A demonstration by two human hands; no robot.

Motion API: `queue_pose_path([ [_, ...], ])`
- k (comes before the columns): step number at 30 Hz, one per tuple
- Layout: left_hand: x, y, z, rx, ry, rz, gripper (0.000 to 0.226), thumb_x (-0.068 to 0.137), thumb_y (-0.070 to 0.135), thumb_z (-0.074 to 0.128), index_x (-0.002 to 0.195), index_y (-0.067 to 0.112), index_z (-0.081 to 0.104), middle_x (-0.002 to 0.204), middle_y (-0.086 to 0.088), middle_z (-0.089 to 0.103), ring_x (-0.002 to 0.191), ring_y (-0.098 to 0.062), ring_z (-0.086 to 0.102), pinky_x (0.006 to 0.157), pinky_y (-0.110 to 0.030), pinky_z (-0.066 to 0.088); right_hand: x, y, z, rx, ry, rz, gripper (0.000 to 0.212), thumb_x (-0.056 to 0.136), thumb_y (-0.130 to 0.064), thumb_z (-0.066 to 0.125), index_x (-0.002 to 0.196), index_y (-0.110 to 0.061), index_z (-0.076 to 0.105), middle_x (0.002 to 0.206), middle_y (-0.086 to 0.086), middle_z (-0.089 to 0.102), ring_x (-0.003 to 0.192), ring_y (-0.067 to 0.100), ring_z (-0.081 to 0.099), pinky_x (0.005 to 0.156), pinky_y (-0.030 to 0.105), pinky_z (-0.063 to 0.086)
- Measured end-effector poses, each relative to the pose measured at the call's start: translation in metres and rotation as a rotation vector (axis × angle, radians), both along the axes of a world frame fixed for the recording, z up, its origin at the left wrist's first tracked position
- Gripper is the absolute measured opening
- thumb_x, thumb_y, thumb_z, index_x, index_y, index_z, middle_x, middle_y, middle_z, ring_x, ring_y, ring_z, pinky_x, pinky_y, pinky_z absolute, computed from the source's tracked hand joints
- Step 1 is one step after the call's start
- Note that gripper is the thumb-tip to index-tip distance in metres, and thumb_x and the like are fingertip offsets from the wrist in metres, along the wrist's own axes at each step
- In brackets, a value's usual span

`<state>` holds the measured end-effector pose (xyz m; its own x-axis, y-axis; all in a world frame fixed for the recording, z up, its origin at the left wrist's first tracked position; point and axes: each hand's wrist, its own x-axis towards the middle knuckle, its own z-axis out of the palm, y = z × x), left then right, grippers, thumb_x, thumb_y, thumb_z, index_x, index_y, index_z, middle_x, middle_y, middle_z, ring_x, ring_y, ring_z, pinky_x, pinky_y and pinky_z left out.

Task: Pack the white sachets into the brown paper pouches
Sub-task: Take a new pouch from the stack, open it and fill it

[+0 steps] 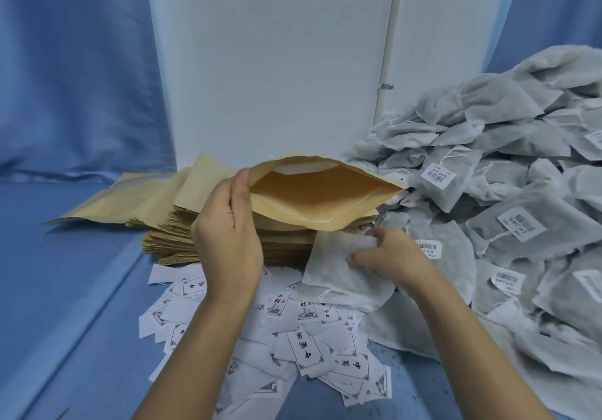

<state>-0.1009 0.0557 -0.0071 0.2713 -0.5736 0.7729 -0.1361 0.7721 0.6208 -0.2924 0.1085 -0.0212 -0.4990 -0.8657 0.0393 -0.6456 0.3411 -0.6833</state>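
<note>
blue table (65, 289), l hand (228, 240) holds open pouch (312, 198), r hand (391, 256) grips sachet (335, 273)

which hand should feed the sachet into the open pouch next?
Right. The right hand already pinches a white sachet just below the pouch mouth, while the left hand is busy holding the brown pouch open.

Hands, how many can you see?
2. The left hand holds the open brown pouch by its edge; the right hand grips a white sachet just below it.
</note>
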Motion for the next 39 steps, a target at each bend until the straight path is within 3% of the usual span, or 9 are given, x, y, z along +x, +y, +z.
queue_pose_path([
  [7, 0.0, 0.008, -0.005, 0.06, -0.003, -0.02, 0.035, 0.099, 0.028, 0.043, 0.065, 0.029, 0.041, 0.051, 0.014, 0.038, 0.051, -0.003, 0.034, 0.052, -0.011, 0.028, 0.01, -0.003, -0.006, 0.154, 0.238, 0.02, 0.048, 0.078, -0.036, 0.071, 0.116, -0.013, 0.052, 0.081, -0.004, 0.049, 0.073, 0.014, 0.047, 0.052, 0.024, 0.033],
  [13, 0.003, 0.012, -0.012, 0.059, -0.061, -0.043, 0.034, 0.1, 0.023, 0.044, 0.085, -0.002, 0.062, 0.078, -0.025, 0.056, 0.077, -0.018, 0.046, 0.063, -0.007, 0.033, 0.015, 0.001, 0.0, 0.232, 0.09, 0.152, 0.075, 0.067, -0.036, 0.081, 0.132, -0.02, 0.048, 0.117, 0.002, 0.053, 0.102, 0.022, 0.054, 0.083, 0.035, 0.053],
  [18, 0.004, 0.01, -0.01, 0.073, -0.034, -0.032, 0.036, 0.099, 0.025, 0.044, 0.082, -0.004, 0.059, 0.077, -0.025, 0.054, 0.067, -0.018, 0.04, 0.061, -0.009, 0.032, 0.021, 0.003, -0.005, 0.332, 0.175, 0.185, 0.058, 0.08, -0.059, 0.062, 0.118, -0.016, 0.051, 0.101, 0.002, 0.054, 0.104, 0.021, 0.049, 0.08, 0.032, 0.049],
  [20, 0.004, 0.01, -0.01, 0.064, -0.045, -0.035, 0.035, 0.1, 0.023, 0.044, 0.083, -0.003, 0.06, 0.077, -0.026, 0.054, 0.068, -0.017, 0.04, 0.061, -0.009, 0.032, 0.024, 0.002, -0.009, 0.304, 0.192, 0.189, 0.054, 0.087, -0.056, 0.052, 0.12, -0.012, 0.051, 0.116, 0.009, 0.053, 0.116, 0.027, 0.044, 0.092, 0.035, 0.045],
  [24, 0.004, 0.009, -0.01, 0.047, -0.051, -0.033, 0.035, 0.1, 0.022, 0.044, 0.083, -0.004, 0.06, 0.078, -0.026, 0.055, 0.076, -0.017, 0.045, 0.063, -0.008, 0.034, 0.028, 0.004, -0.006, 0.217, 0.193, 0.246, 0.048, 0.089, -0.044, 0.056, 0.121, -0.009, 0.046, 0.112, 0.005, 0.051, 0.1, 0.02, 0.049, 0.078, 0.028, 0.04],
  [31, 0.003, 0.008, -0.009, 0.044, -0.046, -0.03, 0.036, 0.1, 0.024, 0.044, 0.081, -0.003, 0.06, 0.075, -0.024, 0.053, 0.073, -0.014, 0.044, 0.061, -0.008, 0.033, 0.03, 0.011, -0.008, 0.276, 0.19, 0.405, 0.104, 0.075, -0.055, 0.072, 0.149, -0.034, 0.002, 0.136, -0.001, 0.047, 0.12, 0.02, 0.046, 0.088, 0.028, 0.043],
  [33, 0.003, 0.009, -0.009, 0.04, -0.056, -0.03, 0.036, 0.1, 0.023, 0.044, 0.081, -0.003, 0.06, 0.075, -0.025, 0.053, 0.073, -0.014, 0.044, 0.062, -0.007, 0.033, 0.031, 0.008, -0.009, 0.22, 0.175, 0.414, 0.094, 0.078, -0.043, 0.074, 0.146, -0.033, 0.01, 0.117, 0.003, 0.06, 0.1, 0.018, 0.055, 0.077, 0.027, 0.051],
  [36, 0.003, 0.011, -0.007, 0.03, -0.006, -0.024, 0.038, 0.1, 0.024, 0.044, 0.08, -0.006, 0.058, 0.073, -0.025, 0.052, 0.071, -0.013, 0.043, 0.062, -0.006, 0.033, 0.023, 0.004, -0.012, -0.082, 0.162, 0.413, 0.032, 0.086, -0.033, 0.067, 0.103, -0.032, 0.04, 0.081, 0.0, 0.056, 0.075, 0.016, 0.056, 0.058, 0.015, 0.047],
  [39, 0.003, 0.015, 0.0, -0.015, 0.08, -0.014, 0.046, 0.098, 0.03, 0.042, 0.081, -0.009, 0.059, 0.071, -0.025, 0.051, 0.07, -0.013, 0.043, 0.062, -0.006, 0.034, 0.013, 0.006, -0.006, -0.314, -0.072, 0.414, 0.04, 0.088, -0.029, 0.065, 0.117, -0.027, 0.037, 0.085, -0.016, 0.061, 0.079, -0.004, 0.061, 0.064, 0.009, 0.046],
])
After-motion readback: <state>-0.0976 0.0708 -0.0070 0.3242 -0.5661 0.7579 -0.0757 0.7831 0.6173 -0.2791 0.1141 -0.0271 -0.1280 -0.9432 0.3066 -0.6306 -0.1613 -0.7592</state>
